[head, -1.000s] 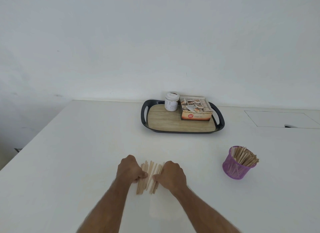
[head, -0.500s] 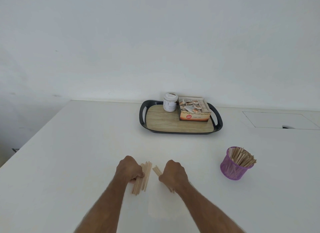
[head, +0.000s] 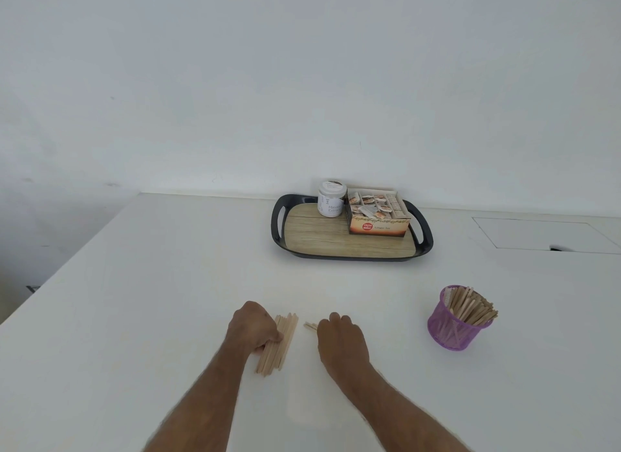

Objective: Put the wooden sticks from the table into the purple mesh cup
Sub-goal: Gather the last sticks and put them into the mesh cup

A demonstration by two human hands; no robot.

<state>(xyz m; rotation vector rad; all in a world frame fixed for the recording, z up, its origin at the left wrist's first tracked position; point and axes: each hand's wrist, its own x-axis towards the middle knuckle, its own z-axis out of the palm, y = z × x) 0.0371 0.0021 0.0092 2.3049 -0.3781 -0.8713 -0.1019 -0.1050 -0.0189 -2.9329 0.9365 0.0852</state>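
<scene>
On the white table my left hand (head: 254, 327) grips a bundle of pale wooden sticks (head: 279, 345) that lie flat and point away from me. My right hand (head: 340, 337) is curled over a smaller bunch of sticks (head: 310, 325); only their far tips poke out to its left. The two bunches lie a short gap apart. The purple mesh cup (head: 453, 330) stands to the right of both hands, holding several sticks (head: 470, 308) that lean to the right over its rim.
A black tray (head: 277, 229) with a wood-look base sits at the back, carrying a white jar (head: 332, 198) and an open tea box (head: 378, 218). A flush hatch (head: 541, 233) lies at the far right. The table's left edge runs diagonally.
One pile of sticks between my hands has split in two: my left hand drew its bundle left, my right hand pulled a few sticks right. The cup has not moved.
</scene>
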